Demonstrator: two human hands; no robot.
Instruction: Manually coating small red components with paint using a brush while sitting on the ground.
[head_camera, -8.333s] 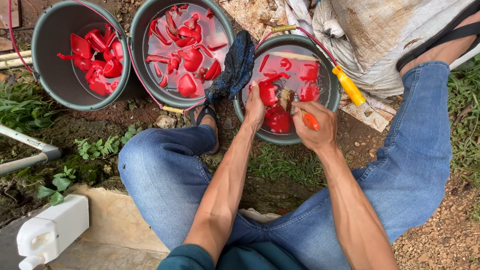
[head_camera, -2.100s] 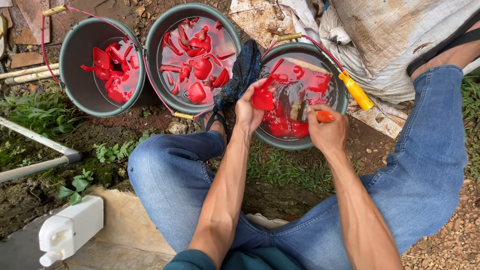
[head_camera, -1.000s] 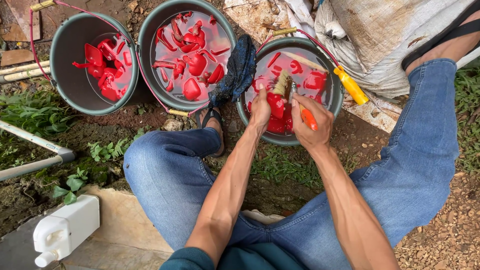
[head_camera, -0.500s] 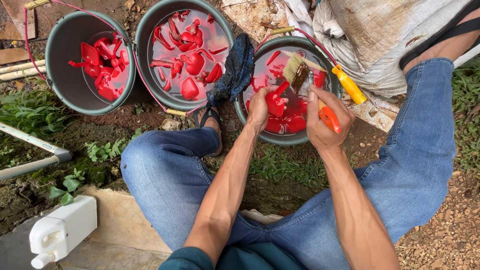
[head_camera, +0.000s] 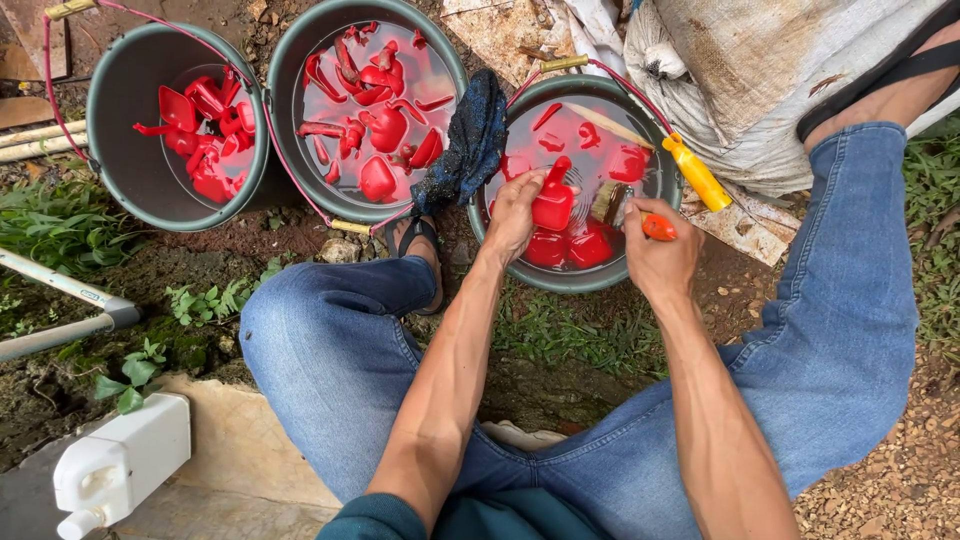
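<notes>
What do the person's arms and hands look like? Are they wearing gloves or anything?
No gloves. Both hands, the left hand and the right hand, are bare, with no rings or watch in view. The forearms are bare too; only a dark teal sleeve edge shows near the left upper arm.

A red plastic scoop (head_camera: 553, 203) sits in the left hand (head_camera: 515, 215), held just above the water of the right-hand grey bucket (head_camera: 520, 262), its short handle pointing up and away. Just beside it, to the right, a brush (head_camera: 622, 208) with pale bristles and an orange handle is gripped in the right hand (head_camera: 660, 262), bristles turned toward the scoop, over the same bucket.
</notes>
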